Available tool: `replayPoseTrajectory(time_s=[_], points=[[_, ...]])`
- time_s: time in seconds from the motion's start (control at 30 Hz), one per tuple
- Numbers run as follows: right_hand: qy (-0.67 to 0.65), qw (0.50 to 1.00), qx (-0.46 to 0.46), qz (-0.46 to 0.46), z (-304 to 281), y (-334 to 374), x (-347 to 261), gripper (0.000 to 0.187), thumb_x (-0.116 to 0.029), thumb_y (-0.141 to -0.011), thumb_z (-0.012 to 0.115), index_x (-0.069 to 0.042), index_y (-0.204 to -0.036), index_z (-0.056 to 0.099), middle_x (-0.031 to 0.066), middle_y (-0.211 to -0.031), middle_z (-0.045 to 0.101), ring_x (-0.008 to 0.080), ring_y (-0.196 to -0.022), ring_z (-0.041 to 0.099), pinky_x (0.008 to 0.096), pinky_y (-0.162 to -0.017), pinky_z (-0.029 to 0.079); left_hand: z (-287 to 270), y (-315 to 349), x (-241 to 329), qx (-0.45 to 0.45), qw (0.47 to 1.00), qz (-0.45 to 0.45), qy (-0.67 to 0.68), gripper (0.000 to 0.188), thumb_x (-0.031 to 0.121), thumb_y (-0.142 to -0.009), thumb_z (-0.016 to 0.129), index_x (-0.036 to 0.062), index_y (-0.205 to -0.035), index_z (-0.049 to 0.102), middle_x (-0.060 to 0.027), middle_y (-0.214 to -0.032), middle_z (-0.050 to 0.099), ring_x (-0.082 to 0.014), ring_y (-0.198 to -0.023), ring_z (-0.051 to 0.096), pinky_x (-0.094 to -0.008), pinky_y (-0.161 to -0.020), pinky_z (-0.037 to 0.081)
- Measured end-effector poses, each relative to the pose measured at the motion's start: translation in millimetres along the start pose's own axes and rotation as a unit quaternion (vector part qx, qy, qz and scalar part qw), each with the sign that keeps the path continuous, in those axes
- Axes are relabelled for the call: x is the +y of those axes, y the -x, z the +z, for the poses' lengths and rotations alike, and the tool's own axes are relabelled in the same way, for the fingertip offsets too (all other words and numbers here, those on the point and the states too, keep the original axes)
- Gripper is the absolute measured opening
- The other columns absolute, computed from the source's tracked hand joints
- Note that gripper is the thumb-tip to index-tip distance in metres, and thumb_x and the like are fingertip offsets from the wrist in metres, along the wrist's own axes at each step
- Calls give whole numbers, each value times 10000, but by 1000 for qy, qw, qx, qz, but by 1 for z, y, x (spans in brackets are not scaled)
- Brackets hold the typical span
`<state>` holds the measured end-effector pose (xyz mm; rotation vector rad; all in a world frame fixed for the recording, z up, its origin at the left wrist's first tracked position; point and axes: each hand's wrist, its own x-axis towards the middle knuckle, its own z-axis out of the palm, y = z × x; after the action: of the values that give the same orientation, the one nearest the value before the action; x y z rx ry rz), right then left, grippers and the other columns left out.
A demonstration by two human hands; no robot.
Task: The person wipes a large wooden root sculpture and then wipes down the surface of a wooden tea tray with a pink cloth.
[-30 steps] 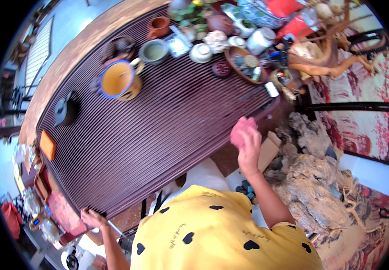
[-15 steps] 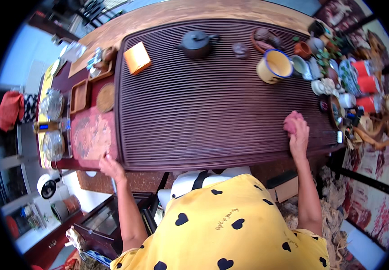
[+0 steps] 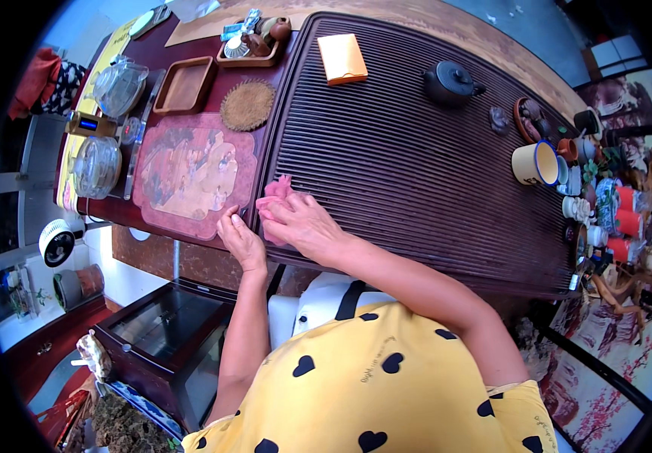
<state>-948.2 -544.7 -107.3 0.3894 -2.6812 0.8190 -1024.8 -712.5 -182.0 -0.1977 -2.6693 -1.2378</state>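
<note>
My right hand (image 3: 307, 225) is closed over a crumpled pink cloth (image 3: 274, 189). It presses the cloth onto the near left corner of a large dark ribbed tea tray (image 3: 416, 166). Just left of it, my left hand (image 3: 243, 243) has its fingers curled at the lower right corner of a reddish picture mat (image 3: 182, 177). What those fingers hold, if anything, is hidden. An orange-yellow box (image 3: 342, 60) lies on the tray's far left, and a dark teapot (image 3: 453, 83) stands farther right.
A cream mug (image 3: 531, 164) with a blue rim stands on the tray's right side, close to crowded cups and red canisters (image 3: 628, 223). On the left are a round woven pad (image 3: 248, 104), a small wooden tray (image 3: 184, 84) and glass kettles (image 3: 97, 167). A glass-topped cabinet (image 3: 167, 325) stands below.
My right hand has swept the pink cloth from the tray's right side to its near left corner, beside my left hand. The view has turned toward the left.
</note>
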Motion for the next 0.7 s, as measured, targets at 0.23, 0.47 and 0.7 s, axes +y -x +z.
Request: replayPoseTrajectory(time_s=[0.23, 0.47, 0.7], points=[[33, 997, -34, 56, -62, 73, 24, 191, -95, -805, 615, -76, -995, 614, 57, -1248, 625, 320, -1022, 613, 424, -800, 494, -5, 0, 12, -34, 996, 64, -60, 235, 195, -946, 558, 45, -1119, 613, -161, -1159, 571, -340, -1136, 489, -473, -980, 357], [125, 940, -39, 314, -143, 204, 14, 341, 47, -734, 606, -97, -1039, 655, 77, -1290, 597, 328, -1061, 536, 413, -927, 431, -7, 3, 24, -84, 989, 59, -109, 458, 233, -816, 716, 73, -1218, 567, -152, -1299, 490, -361, -1260, 394, -509, -1062, 285], [47, 978, 43, 199, -85, 76, 14, 334, 33, -759, 605, -98, -1060, 672, 78, -1198, 614, 301, -1035, 543, 407, -872, 455, -8, 0, 21, -107, 990, 34, -80, 492, 136, -769, 724, 98, -1233, 563, -136, -1309, 485, -353, -1278, 389, -498, -1077, 280]])
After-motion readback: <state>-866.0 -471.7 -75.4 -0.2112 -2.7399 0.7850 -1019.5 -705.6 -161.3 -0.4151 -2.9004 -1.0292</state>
